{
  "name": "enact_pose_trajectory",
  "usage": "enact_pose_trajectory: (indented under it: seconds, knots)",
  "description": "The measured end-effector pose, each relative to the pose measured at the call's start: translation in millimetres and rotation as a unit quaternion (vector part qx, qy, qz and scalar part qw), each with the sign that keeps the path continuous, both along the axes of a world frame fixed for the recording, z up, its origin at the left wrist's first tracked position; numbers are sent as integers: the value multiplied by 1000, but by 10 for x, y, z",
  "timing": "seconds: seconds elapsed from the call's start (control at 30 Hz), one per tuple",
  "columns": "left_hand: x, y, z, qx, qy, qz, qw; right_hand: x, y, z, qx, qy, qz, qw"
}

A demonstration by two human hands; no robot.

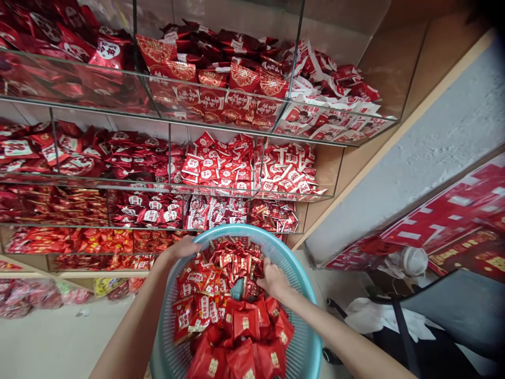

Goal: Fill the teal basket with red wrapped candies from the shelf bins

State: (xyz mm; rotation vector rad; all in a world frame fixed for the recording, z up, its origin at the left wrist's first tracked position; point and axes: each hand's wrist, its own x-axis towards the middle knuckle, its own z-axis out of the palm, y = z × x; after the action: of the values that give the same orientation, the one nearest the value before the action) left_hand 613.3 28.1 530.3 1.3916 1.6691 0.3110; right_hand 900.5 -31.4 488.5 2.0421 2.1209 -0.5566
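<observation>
A blue plastic basket (pixel 305 295) with perforated walls sits low in front of me. My left hand (pixel 182 248) grips its far left rim, fingers partly hidden behind the edge. Inside the basket, my right hand (pixel 274 280) is closed at the right edge of a pile of small shiny red wrapped candies (pixel 236 260); its fingertips are partly hidden among them. Red-and-white printed packets (pixel 203 310) lie to the left. Nearer me are larger plain red packets (pixel 245 322) with gold print.
Ahead stands a wooden shelf (pixel 331 163) with glass-fronted bins of red and white snack packets (pixel 221 163). Bagged goods (pixel 35 297) lie beneath it. At right are a grey wall (pixel 398 179), a dark chair (pixel 453 310) and a white cloth (pixel 379 316).
</observation>
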Motion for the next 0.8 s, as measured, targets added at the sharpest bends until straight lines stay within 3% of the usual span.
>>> enact_pose_trajectory:
  seconds: [0.2, 0.53, 0.67, 0.8]
  knots:
    - [-2, -3, -1, -8, -10, -1, 1000, 175, 102, 348, -57, -24, 42, 997]
    - [21, -23, 15, -15, -15, 6, 1000, 318, 233, 914, -132, -39, 218, 966]
    - [32, -32, 32, -14, -10, 5, 1000, 141, 466, 1151, -45, 38, 254, 965]
    - [38, -46, 50, -8, -2, 1, 1000, -205, 700, 1209, 54, 42, 294, 953]
